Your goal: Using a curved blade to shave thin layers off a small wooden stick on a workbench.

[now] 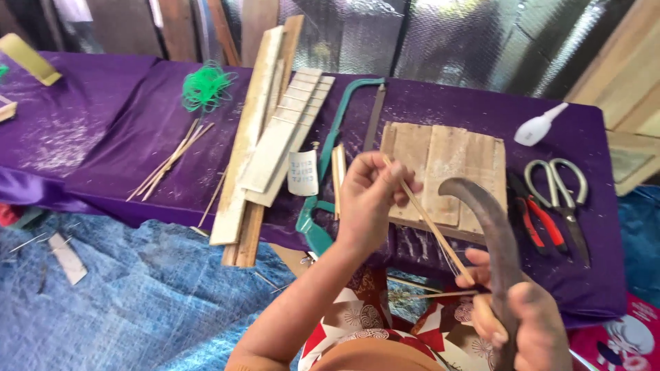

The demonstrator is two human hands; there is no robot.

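Observation:
My left hand [370, 196] is raised in front of me and pinches the upper end of a thin bamboo stick [430, 221] that slants down to the right. My right hand [522, 319] grips the handle of a dark curved knife [491, 223], whose blade arcs up and left beside the stick. The stick's lower end reaches the fingers of my right hand, where thin shavings hang off it. Behind both hands lies a worn wooden board [447, 161] on the purple cloth.
A low table in purple cloth [103, 130] holds long wooden slats [265, 137], a teal hacksaw [330, 148], loose bamboo sticks [172, 161], green string [205, 86], scissors [564, 192], red-handled pliers [540, 216] and a white bottle [540, 127]. Blue tarp [137, 295] covers the floor.

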